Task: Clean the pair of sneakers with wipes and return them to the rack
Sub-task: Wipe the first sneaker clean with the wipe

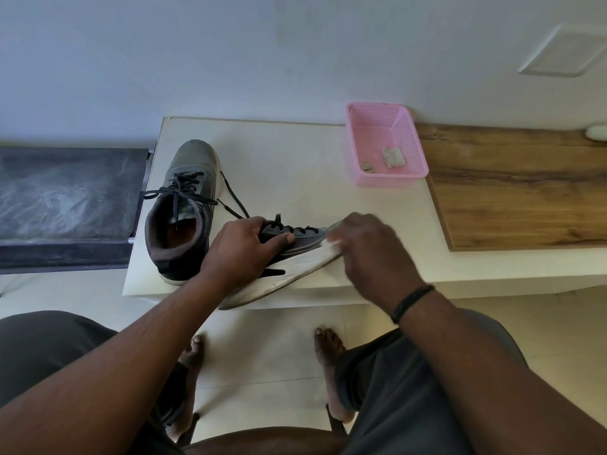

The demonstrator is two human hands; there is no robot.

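One grey sneaker [184, 208] with black laces stands upright on the white table [295, 152], toe pointing away from me. My left hand [243, 247] grips the second sneaker [289, 267] at its laced top, holding it tilted on its side so the white sole faces me, heel over the table's front edge. My right hand [371, 247] pinches a white wipe [330, 245] against the upper near that shoe's toe. The hand is slightly blurred and hides most of the wipe.
A pink perforated basket [387, 146] with crumpled used wipes sits at the table's back right. A wooden board [519, 185] lies to the right. A dark rack shelf [65, 205] stands left of the table. My bare feet rest on the tiled floor below.
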